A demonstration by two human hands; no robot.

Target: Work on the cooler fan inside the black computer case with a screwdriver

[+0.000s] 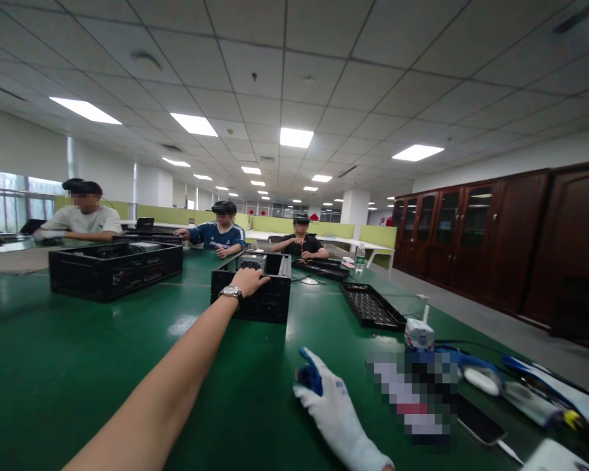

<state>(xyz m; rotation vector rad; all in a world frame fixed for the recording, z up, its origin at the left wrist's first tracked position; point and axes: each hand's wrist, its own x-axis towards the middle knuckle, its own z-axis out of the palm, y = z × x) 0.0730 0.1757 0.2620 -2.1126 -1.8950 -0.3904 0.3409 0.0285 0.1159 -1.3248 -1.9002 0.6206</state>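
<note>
My left hand (249, 280), bare with a wristwatch, reaches far forward and rests its fingers on the near top edge of an open black computer case (267, 297) on the green table (78, 366). My right hand (326, 402) wears a white glove and lies near the table's front, gripping a small blue object (308, 374); what it is I cannot tell.
A larger black case (115, 268) sits to the left, a black perforated panel (370, 306) to the right. A small white box (419, 335), a phone (478, 422) and cables lie at right. Three people sit at the far end. Dark wooden cabinets (495, 235) line the right wall.
</note>
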